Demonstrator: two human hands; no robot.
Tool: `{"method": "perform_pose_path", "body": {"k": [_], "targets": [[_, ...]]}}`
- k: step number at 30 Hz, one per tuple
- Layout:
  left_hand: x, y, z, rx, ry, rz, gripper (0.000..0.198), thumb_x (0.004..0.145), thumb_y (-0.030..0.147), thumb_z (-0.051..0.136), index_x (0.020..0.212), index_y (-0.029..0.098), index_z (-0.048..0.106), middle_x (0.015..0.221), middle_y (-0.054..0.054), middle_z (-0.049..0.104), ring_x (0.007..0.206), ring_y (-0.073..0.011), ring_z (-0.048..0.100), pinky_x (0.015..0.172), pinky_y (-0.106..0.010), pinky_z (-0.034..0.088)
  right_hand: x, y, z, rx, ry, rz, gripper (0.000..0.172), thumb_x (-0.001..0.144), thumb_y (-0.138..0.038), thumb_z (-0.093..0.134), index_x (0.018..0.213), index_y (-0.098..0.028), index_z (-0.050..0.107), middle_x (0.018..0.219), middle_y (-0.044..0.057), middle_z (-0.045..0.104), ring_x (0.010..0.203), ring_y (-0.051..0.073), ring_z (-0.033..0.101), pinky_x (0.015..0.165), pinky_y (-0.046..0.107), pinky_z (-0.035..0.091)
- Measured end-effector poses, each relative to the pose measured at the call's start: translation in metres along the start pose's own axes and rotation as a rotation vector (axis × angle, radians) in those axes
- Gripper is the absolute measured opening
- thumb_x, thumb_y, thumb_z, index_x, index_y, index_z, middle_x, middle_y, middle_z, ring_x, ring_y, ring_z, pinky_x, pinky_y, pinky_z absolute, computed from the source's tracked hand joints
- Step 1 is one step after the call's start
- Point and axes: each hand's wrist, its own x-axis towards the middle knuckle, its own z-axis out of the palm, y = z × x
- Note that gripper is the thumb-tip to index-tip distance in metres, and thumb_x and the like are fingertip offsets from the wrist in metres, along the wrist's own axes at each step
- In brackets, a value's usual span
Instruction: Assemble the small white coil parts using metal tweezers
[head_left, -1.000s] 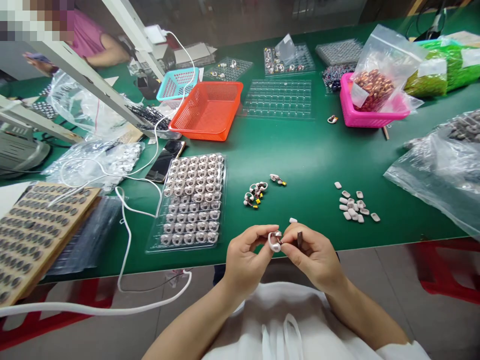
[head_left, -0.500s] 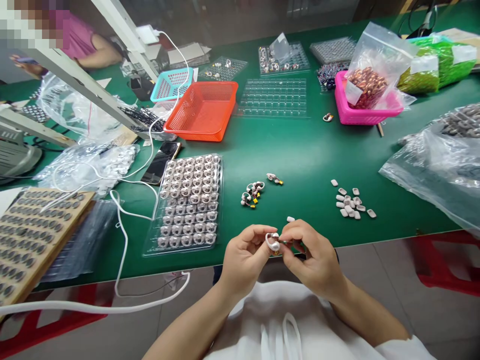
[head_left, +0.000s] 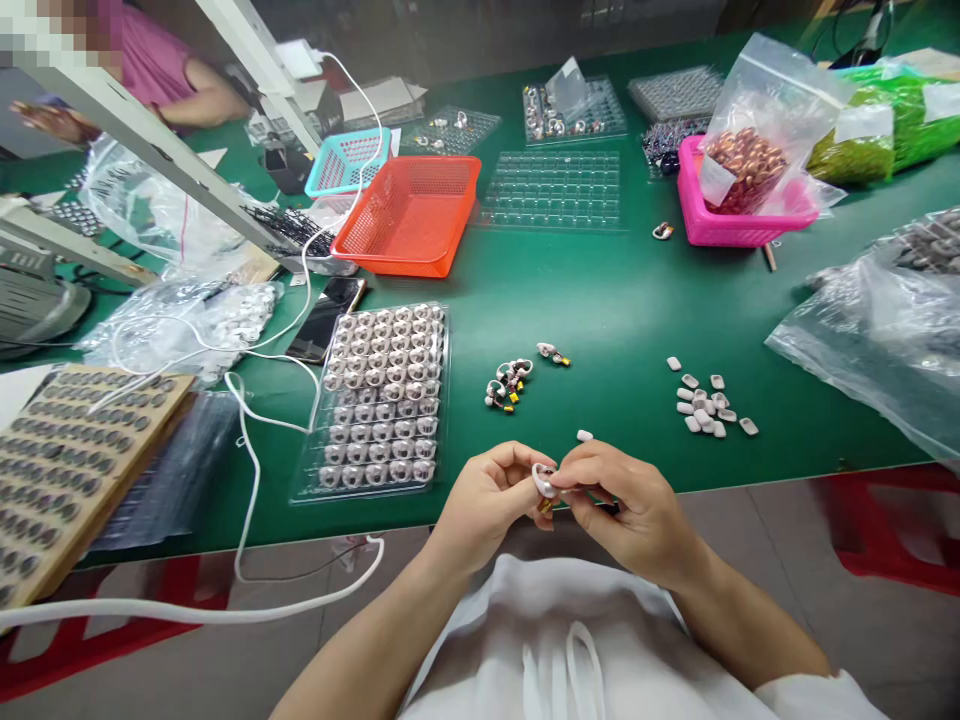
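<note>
My left hand [head_left: 484,510] pinches a small white hook-shaped earbud part [head_left: 541,478] with a yellow tab below it, just off the table's front edge. Against the same part's right side press the closed fingertips of my right hand [head_left: 626,505]; whether they also hold a smaller piece is hidden. One white cap [head_left: 584,436] lies just beyond my right fingers. Similar earbud parts with yellow tabs [head_left: 514,380] lie in a small cluster past my left hand, and a single one [head_left: 553,354] rests behind them. Several loose white caps [head_left: 703,410] are scattered to the right.
A clear tray of pale parts [head_left: 382,400] stands left, near a phone [head_left: 328,318] and white cable [head_left: 251,470]. Behind are a red basket [head_left: 409,215], an empty-looking clear tray [head_left: 555,190] and a pink basket [head_left: 739,232]. A plastic bag [head_left: 862,340] lies right. Another person's arm [head_left: 202,95] shows far left.
My right fingers have closed in over the earbud part, covering more of its right side. The part has turned slightly in my left hand. The whole view has shifted a little.
</note>
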Motion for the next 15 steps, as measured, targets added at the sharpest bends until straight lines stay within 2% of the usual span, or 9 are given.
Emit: {"method": "perform_pose_path", "body": {"k": [2, 8, 12, 15], "targets": [[0.001, 0.001, -0.001, 0.003, -0.027, -0.019, 0.027, 0.074, 0.032, 0.083, 0.083, 0.011, 0.068, 0.061, -0.001, 0.068, 0.049, -0.0093, 0.060, 0.051, -0.022, 0.055, 0.001, -0.001, -0.004, -0.013, -0.043, 0.011, 0.028, 0.089, 0.000, 0.057, 0.107, -0.020, 0.066, 0.091, 0.004, 0.068, 0.081, 0.015, 0.062, 0.075, 0.027, 0.051], [0.003, 0.003, -0.005, -0.001, -0.098, -0.074, 0.024, 0.075, 0.029, 0.082, 0.081, 0.011, 0.066, 0.064, 0.000, 0.068, 0.050, -0.0082, 0.060, 0.050, -0.019, 0.055, 0.008, -0.003, -0.006, -0.023, -0.110, 0.076, 0.030, 0.082, 0.002, 0.056, 0.101, -0.020, 0.066, 0.085, 0.001, 0.066, 0.071, 0.011, 0.058, 0.066, 0.022, 0.046], [0.005, 0.001, -0.009, -0.008, -0.089, -0.109, 0.024, 0.075, 0.027, 0.081, 0.085, 0.013, 0.063, 0.061, 0.001, 0.068, 0.047, -0.0080, 0.061, 0.049, -0.019, 0.055, 0.013, -0.001, -0.005, -0.044, -0.121, 0.093, 0.026, 0.081, 0.001, 0.056, 0.094, -0.019, 0.066, 0.080, -0.001, 0.065, 0.066, 0.010, 0.054, 0.058, 0.019, 0.040], [0.006, 0.000, -0.011, -0.015, -0.073, -0.123, 0.028, 0.071, 0.023, 0.083, 0.084, 0.014, 0.059, 0.060, 0.001, 0.070, 0.046, -0.0097, 0.063, 0.048, -0.019, 0.055, 0.015, -0.001, -0.007, -0.077, -0.178, 0.118, 0.025, 0.079, 0.000, 0.056, 0.092, -0.019, 0.064, 0.081, -0.001, 0.063, 0.068, 0.010, 0.054, 0.059, 0.019, 0.040]]}}
